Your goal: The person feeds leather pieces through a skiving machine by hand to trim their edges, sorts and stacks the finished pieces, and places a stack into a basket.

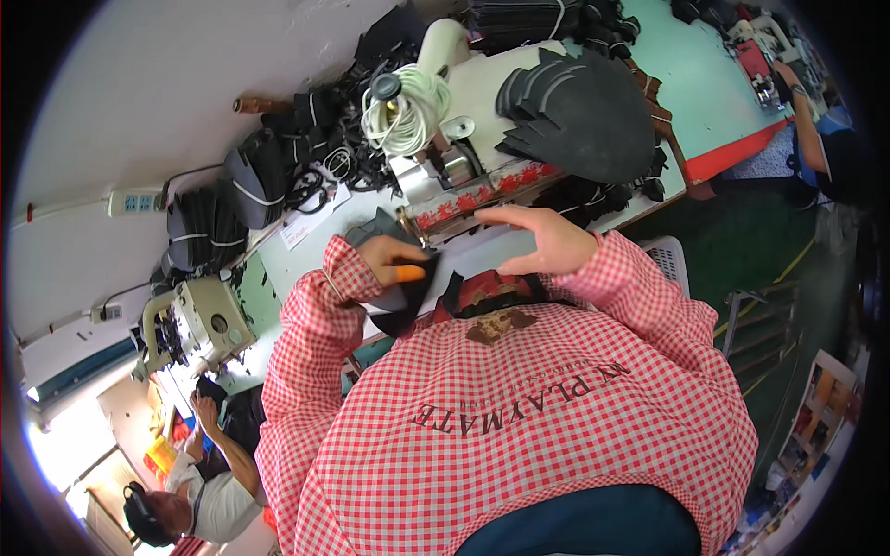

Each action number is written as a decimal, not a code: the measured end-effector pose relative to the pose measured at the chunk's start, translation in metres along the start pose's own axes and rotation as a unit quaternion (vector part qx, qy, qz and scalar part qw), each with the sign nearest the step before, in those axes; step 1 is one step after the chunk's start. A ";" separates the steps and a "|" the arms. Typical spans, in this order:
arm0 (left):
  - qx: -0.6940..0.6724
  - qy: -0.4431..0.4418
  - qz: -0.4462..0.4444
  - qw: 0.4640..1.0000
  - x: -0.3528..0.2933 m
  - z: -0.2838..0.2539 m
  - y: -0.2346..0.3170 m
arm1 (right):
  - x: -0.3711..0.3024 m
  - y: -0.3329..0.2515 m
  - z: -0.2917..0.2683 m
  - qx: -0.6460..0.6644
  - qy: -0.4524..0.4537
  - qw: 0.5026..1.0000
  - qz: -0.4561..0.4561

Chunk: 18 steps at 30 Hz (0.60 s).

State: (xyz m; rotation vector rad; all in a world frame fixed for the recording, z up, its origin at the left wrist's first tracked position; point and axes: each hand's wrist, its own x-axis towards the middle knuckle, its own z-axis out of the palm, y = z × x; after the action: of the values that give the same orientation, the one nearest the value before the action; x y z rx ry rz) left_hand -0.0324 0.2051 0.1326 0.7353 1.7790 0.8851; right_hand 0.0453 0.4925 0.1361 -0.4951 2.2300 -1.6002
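My left hand, an orange finger cover on one finger, grips a black leather-like piece, blurred at its edge. This piece hangs at the front of the worktable, just below the metal foot of a sewing-type machine. Another dark grey piece lies beside that foot, partly behind the hand. My right hand is raised over the table front with thumb and fingers apart, holding nothing. Behind it runs the machine's front edge, covered in red patterned material.
A fanned stack of black cut pieces rests on the machine's right side. A coil of pale cord hangs at its head. Bundled black pieces and a second machine stand left. One co-worker sits lower left, another far right.
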 end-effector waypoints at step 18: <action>0.078 0.275 -0.122 0.951 0.085 -0.019 0.005 | 0.023 0.062 0.034 0.328 0.123 0.919 0.179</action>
State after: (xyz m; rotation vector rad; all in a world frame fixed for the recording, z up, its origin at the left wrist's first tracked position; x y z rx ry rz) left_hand -0.0785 0.2717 0.0991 0.3649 2.3960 0.8374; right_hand 0.0358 0.4724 0.0651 0.2963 1.6341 -2.1203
